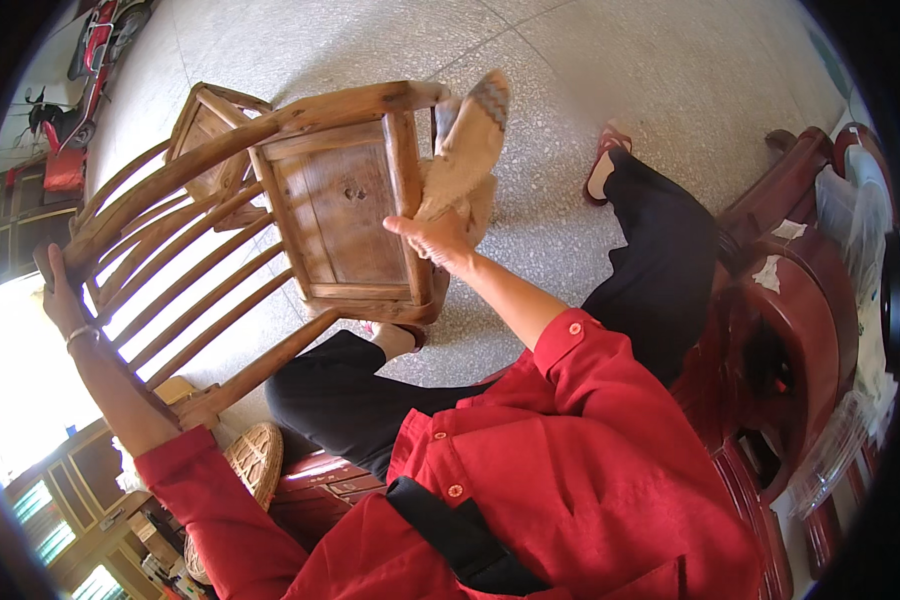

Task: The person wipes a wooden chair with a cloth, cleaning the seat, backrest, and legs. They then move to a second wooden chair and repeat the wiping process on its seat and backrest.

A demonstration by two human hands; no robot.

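A wooden chair [337, 202] with slats and a panelled part is tilted in front of me, between my knees. At the left, my left hand [61, 292] grips the end of its thick rail. My right hand [439, 238] holds a beige cloth [465, 154] with a grey zigzag pattern against the edge of the panelled part, thumb pointing left. Part of the cloth hangs behind that hand. The right fingers are partly hidden under the cloth.
Behind the chair stands a smaller wooden seat or stool [210, 135] on the speckled floor [525, 90]. A dark red wooden armchair [802, 300] with plastic bags is at the right. Woven baskets [255, 457] lie lower left. A red scooter [94, 97] stands far left.
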